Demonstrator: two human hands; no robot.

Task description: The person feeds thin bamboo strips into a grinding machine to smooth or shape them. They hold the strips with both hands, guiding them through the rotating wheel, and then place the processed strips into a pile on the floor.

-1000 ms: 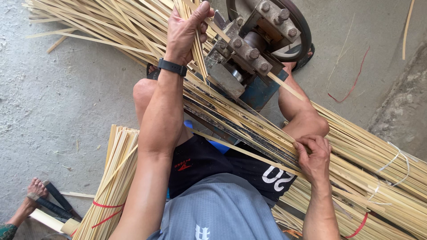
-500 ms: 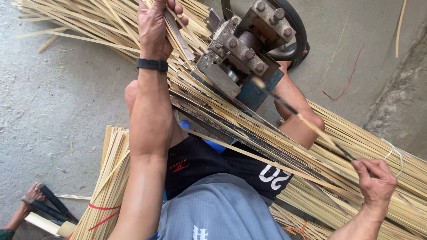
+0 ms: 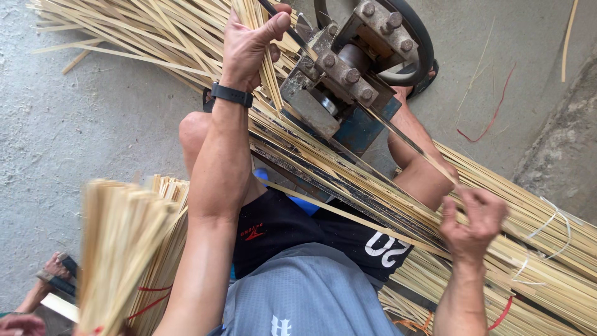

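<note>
Head view: the left hand [image 3: 249, 43] sits at about 11 o'clock, fingers curled shut around a cluster of thin bamboo strips [image 3: 264, 68] that run down past the palm, thumb pressed over them beside the splitting machine [image 3: 348, 68]. A black wristband [image 3: 231, 94] circles that wrist. The machine, a bolted grey metal block with a dark wheel [image 3: 416, 43] behind it, stands at 12 to 1 o'clock on a blue base [image 3: 360, 127]. The right hand [image 3: 469, 218] is at about 4 o'clock, fingers bent and pinching a single long bamboo strip [image 3: 407, 140] that slants up to the machine's mouth. Under that hand a broad pile of strips [image 3: 547, 249] spreads toward 4 o'clock, with pale ties and a red band [image 3: 500, 314] on it. More loose strips [image 3: 124, 31] fan out at 10 o'clock on the concrete floor [image 3: 81, 124]. A tied bundle [image 3: 161, 249] lies at 8 o'clock, with a blurred bundle end [image 3: 118, 242] close to the camera. Another person's foot [image 3: 53, 274] shows at the lower left edge.
</note>
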